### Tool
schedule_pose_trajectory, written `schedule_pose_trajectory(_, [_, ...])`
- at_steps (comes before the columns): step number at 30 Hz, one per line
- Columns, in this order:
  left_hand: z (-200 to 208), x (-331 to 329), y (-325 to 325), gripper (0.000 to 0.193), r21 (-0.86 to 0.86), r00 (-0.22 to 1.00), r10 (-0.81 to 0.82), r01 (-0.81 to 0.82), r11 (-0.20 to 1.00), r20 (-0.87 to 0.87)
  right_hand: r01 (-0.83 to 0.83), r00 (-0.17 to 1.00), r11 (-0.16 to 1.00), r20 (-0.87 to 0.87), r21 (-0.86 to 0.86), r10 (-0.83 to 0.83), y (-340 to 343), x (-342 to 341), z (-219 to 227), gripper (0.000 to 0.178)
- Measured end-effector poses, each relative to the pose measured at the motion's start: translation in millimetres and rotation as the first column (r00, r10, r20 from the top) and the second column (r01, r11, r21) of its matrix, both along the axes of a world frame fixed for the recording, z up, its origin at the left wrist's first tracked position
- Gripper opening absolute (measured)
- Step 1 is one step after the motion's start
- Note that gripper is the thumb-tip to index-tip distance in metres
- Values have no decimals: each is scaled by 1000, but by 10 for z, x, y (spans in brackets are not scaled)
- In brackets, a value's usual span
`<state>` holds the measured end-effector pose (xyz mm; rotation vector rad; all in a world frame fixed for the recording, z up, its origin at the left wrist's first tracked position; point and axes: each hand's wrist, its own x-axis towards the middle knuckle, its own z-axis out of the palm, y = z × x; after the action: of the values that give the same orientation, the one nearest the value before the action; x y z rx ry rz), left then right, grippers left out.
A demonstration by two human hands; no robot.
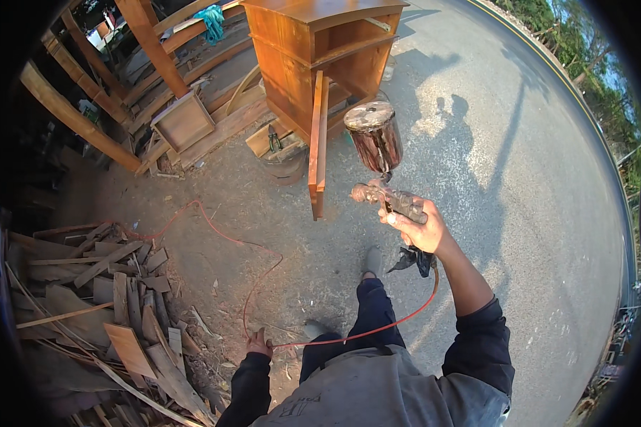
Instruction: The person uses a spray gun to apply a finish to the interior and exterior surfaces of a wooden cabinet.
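My right hand [413, 224] is wrapped round a paint-crusted spray gun [392, 199], whose stained cup [375, 139] sits above the gun body. Black wrapping [414, 260] hangs below the grip, where a red air hose [413, 313] joins. Low on the left, my left hand [259, 343] is closed round that hose. Just ahead of the gun stands an orange-brown wooden cabinet [285, 64] with open compartments. A narrow wooden panel [318, 149] projects from its front toward me, to the left of the gun and apart from it.
Scrap wood [121, 306] is heaped on the left. The red hose loops over the ground between heap and cabinet. A shallow wooden drawer [184, 122], pliers [273, 139] and timber posts [149, 46] are at the far left. A paved road [548, 285] runs along the right.
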<state>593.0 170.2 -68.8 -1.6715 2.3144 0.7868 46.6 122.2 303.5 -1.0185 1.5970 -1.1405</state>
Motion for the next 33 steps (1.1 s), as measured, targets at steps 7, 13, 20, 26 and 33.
schedule_pose_trajectory(7, [55,-954,-79,59,41,963,223,-219,975,-152,-142,965,987,-231,-74,122,-1215,-1145,66,30])
schedule_pose_trajectory(13, [397,-2012,236,60,85,886,458,-452,888,-69,-211,923,936,-373,-282,95,-2513,-1932,-89,35])
schedule_pose_trajectory(20, [845,-3172,325,62,53,852,517,-514,856,-87,-275,842,832,-539,-482,-34,-2977,-2359,-193,39])
schedule_pose_trajectory(26, [704,-3265,654,65,-32,780,622,-625,780,-75,-429,868,824,-421,-370,262,-2574,-2238,-203,37])
schedule_pose_trajectory(33, [178,-3152,1190,69,-86,713,701,-701,708,-36,-697,716,652,-270,-297,643,-1599,-1929,-43,39])
